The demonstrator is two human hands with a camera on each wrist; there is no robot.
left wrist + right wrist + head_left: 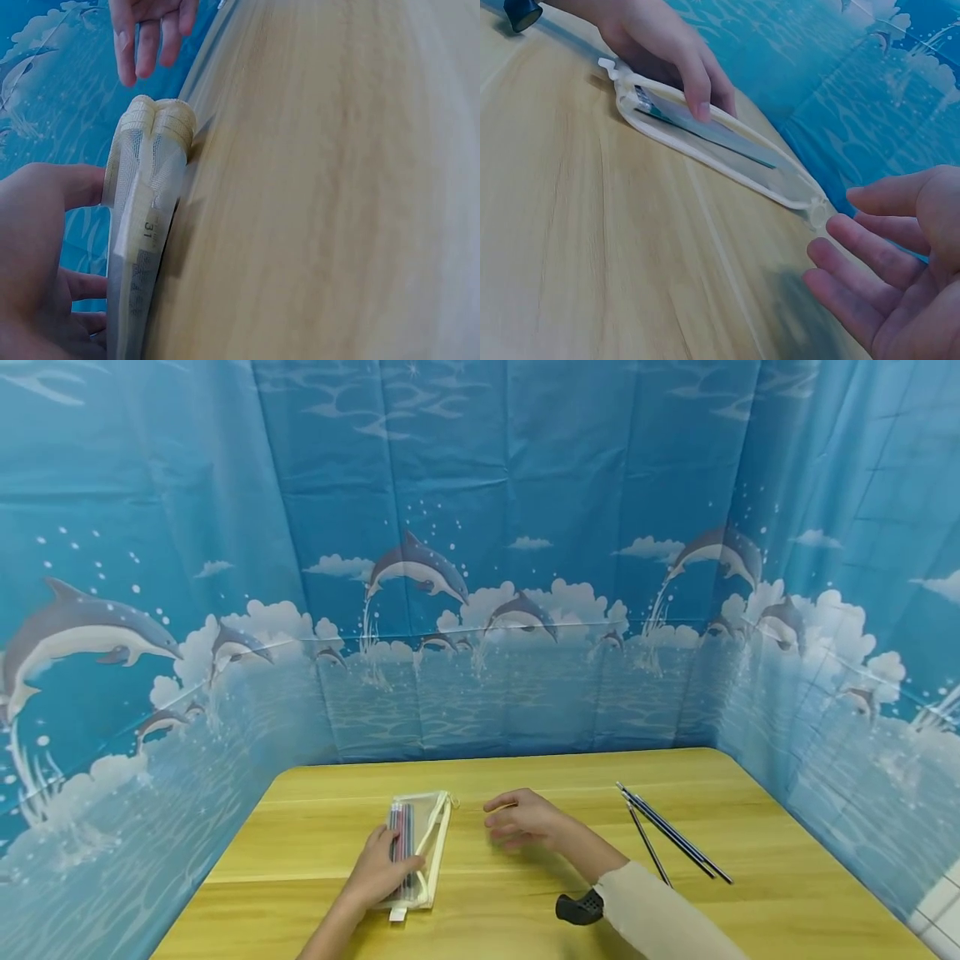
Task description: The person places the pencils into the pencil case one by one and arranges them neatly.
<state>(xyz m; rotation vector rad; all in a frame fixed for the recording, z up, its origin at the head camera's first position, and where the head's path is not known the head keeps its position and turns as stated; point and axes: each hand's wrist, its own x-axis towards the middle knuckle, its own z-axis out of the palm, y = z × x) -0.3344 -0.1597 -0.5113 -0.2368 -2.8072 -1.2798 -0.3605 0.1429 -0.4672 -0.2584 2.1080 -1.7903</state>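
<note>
A see-through mesh pencil case (438,852) with cream edging lies on the table, its zipped side gaping open in the right wrist view. Several pencils (408,827) show through the mesh; a dark green one (705,133) is visible through the opening. My left hand (381,870) holds the case from above, thumb near the opening and fingers over the pencils. To the right of the case, my right hand (525,820) hovers with loosely bent fingers and nothing in them. Its fingertips are close to the zip pull (819,215) but apart from it.
Three dark pencils (675,835) lie on the right part of the yellow wooden table (315,827), beyond my right forearm. A black wrist device (581,908) sits at the right sleeve. Blue dolphin-print curtains (510,693) stand behind and beside the table.
</note>
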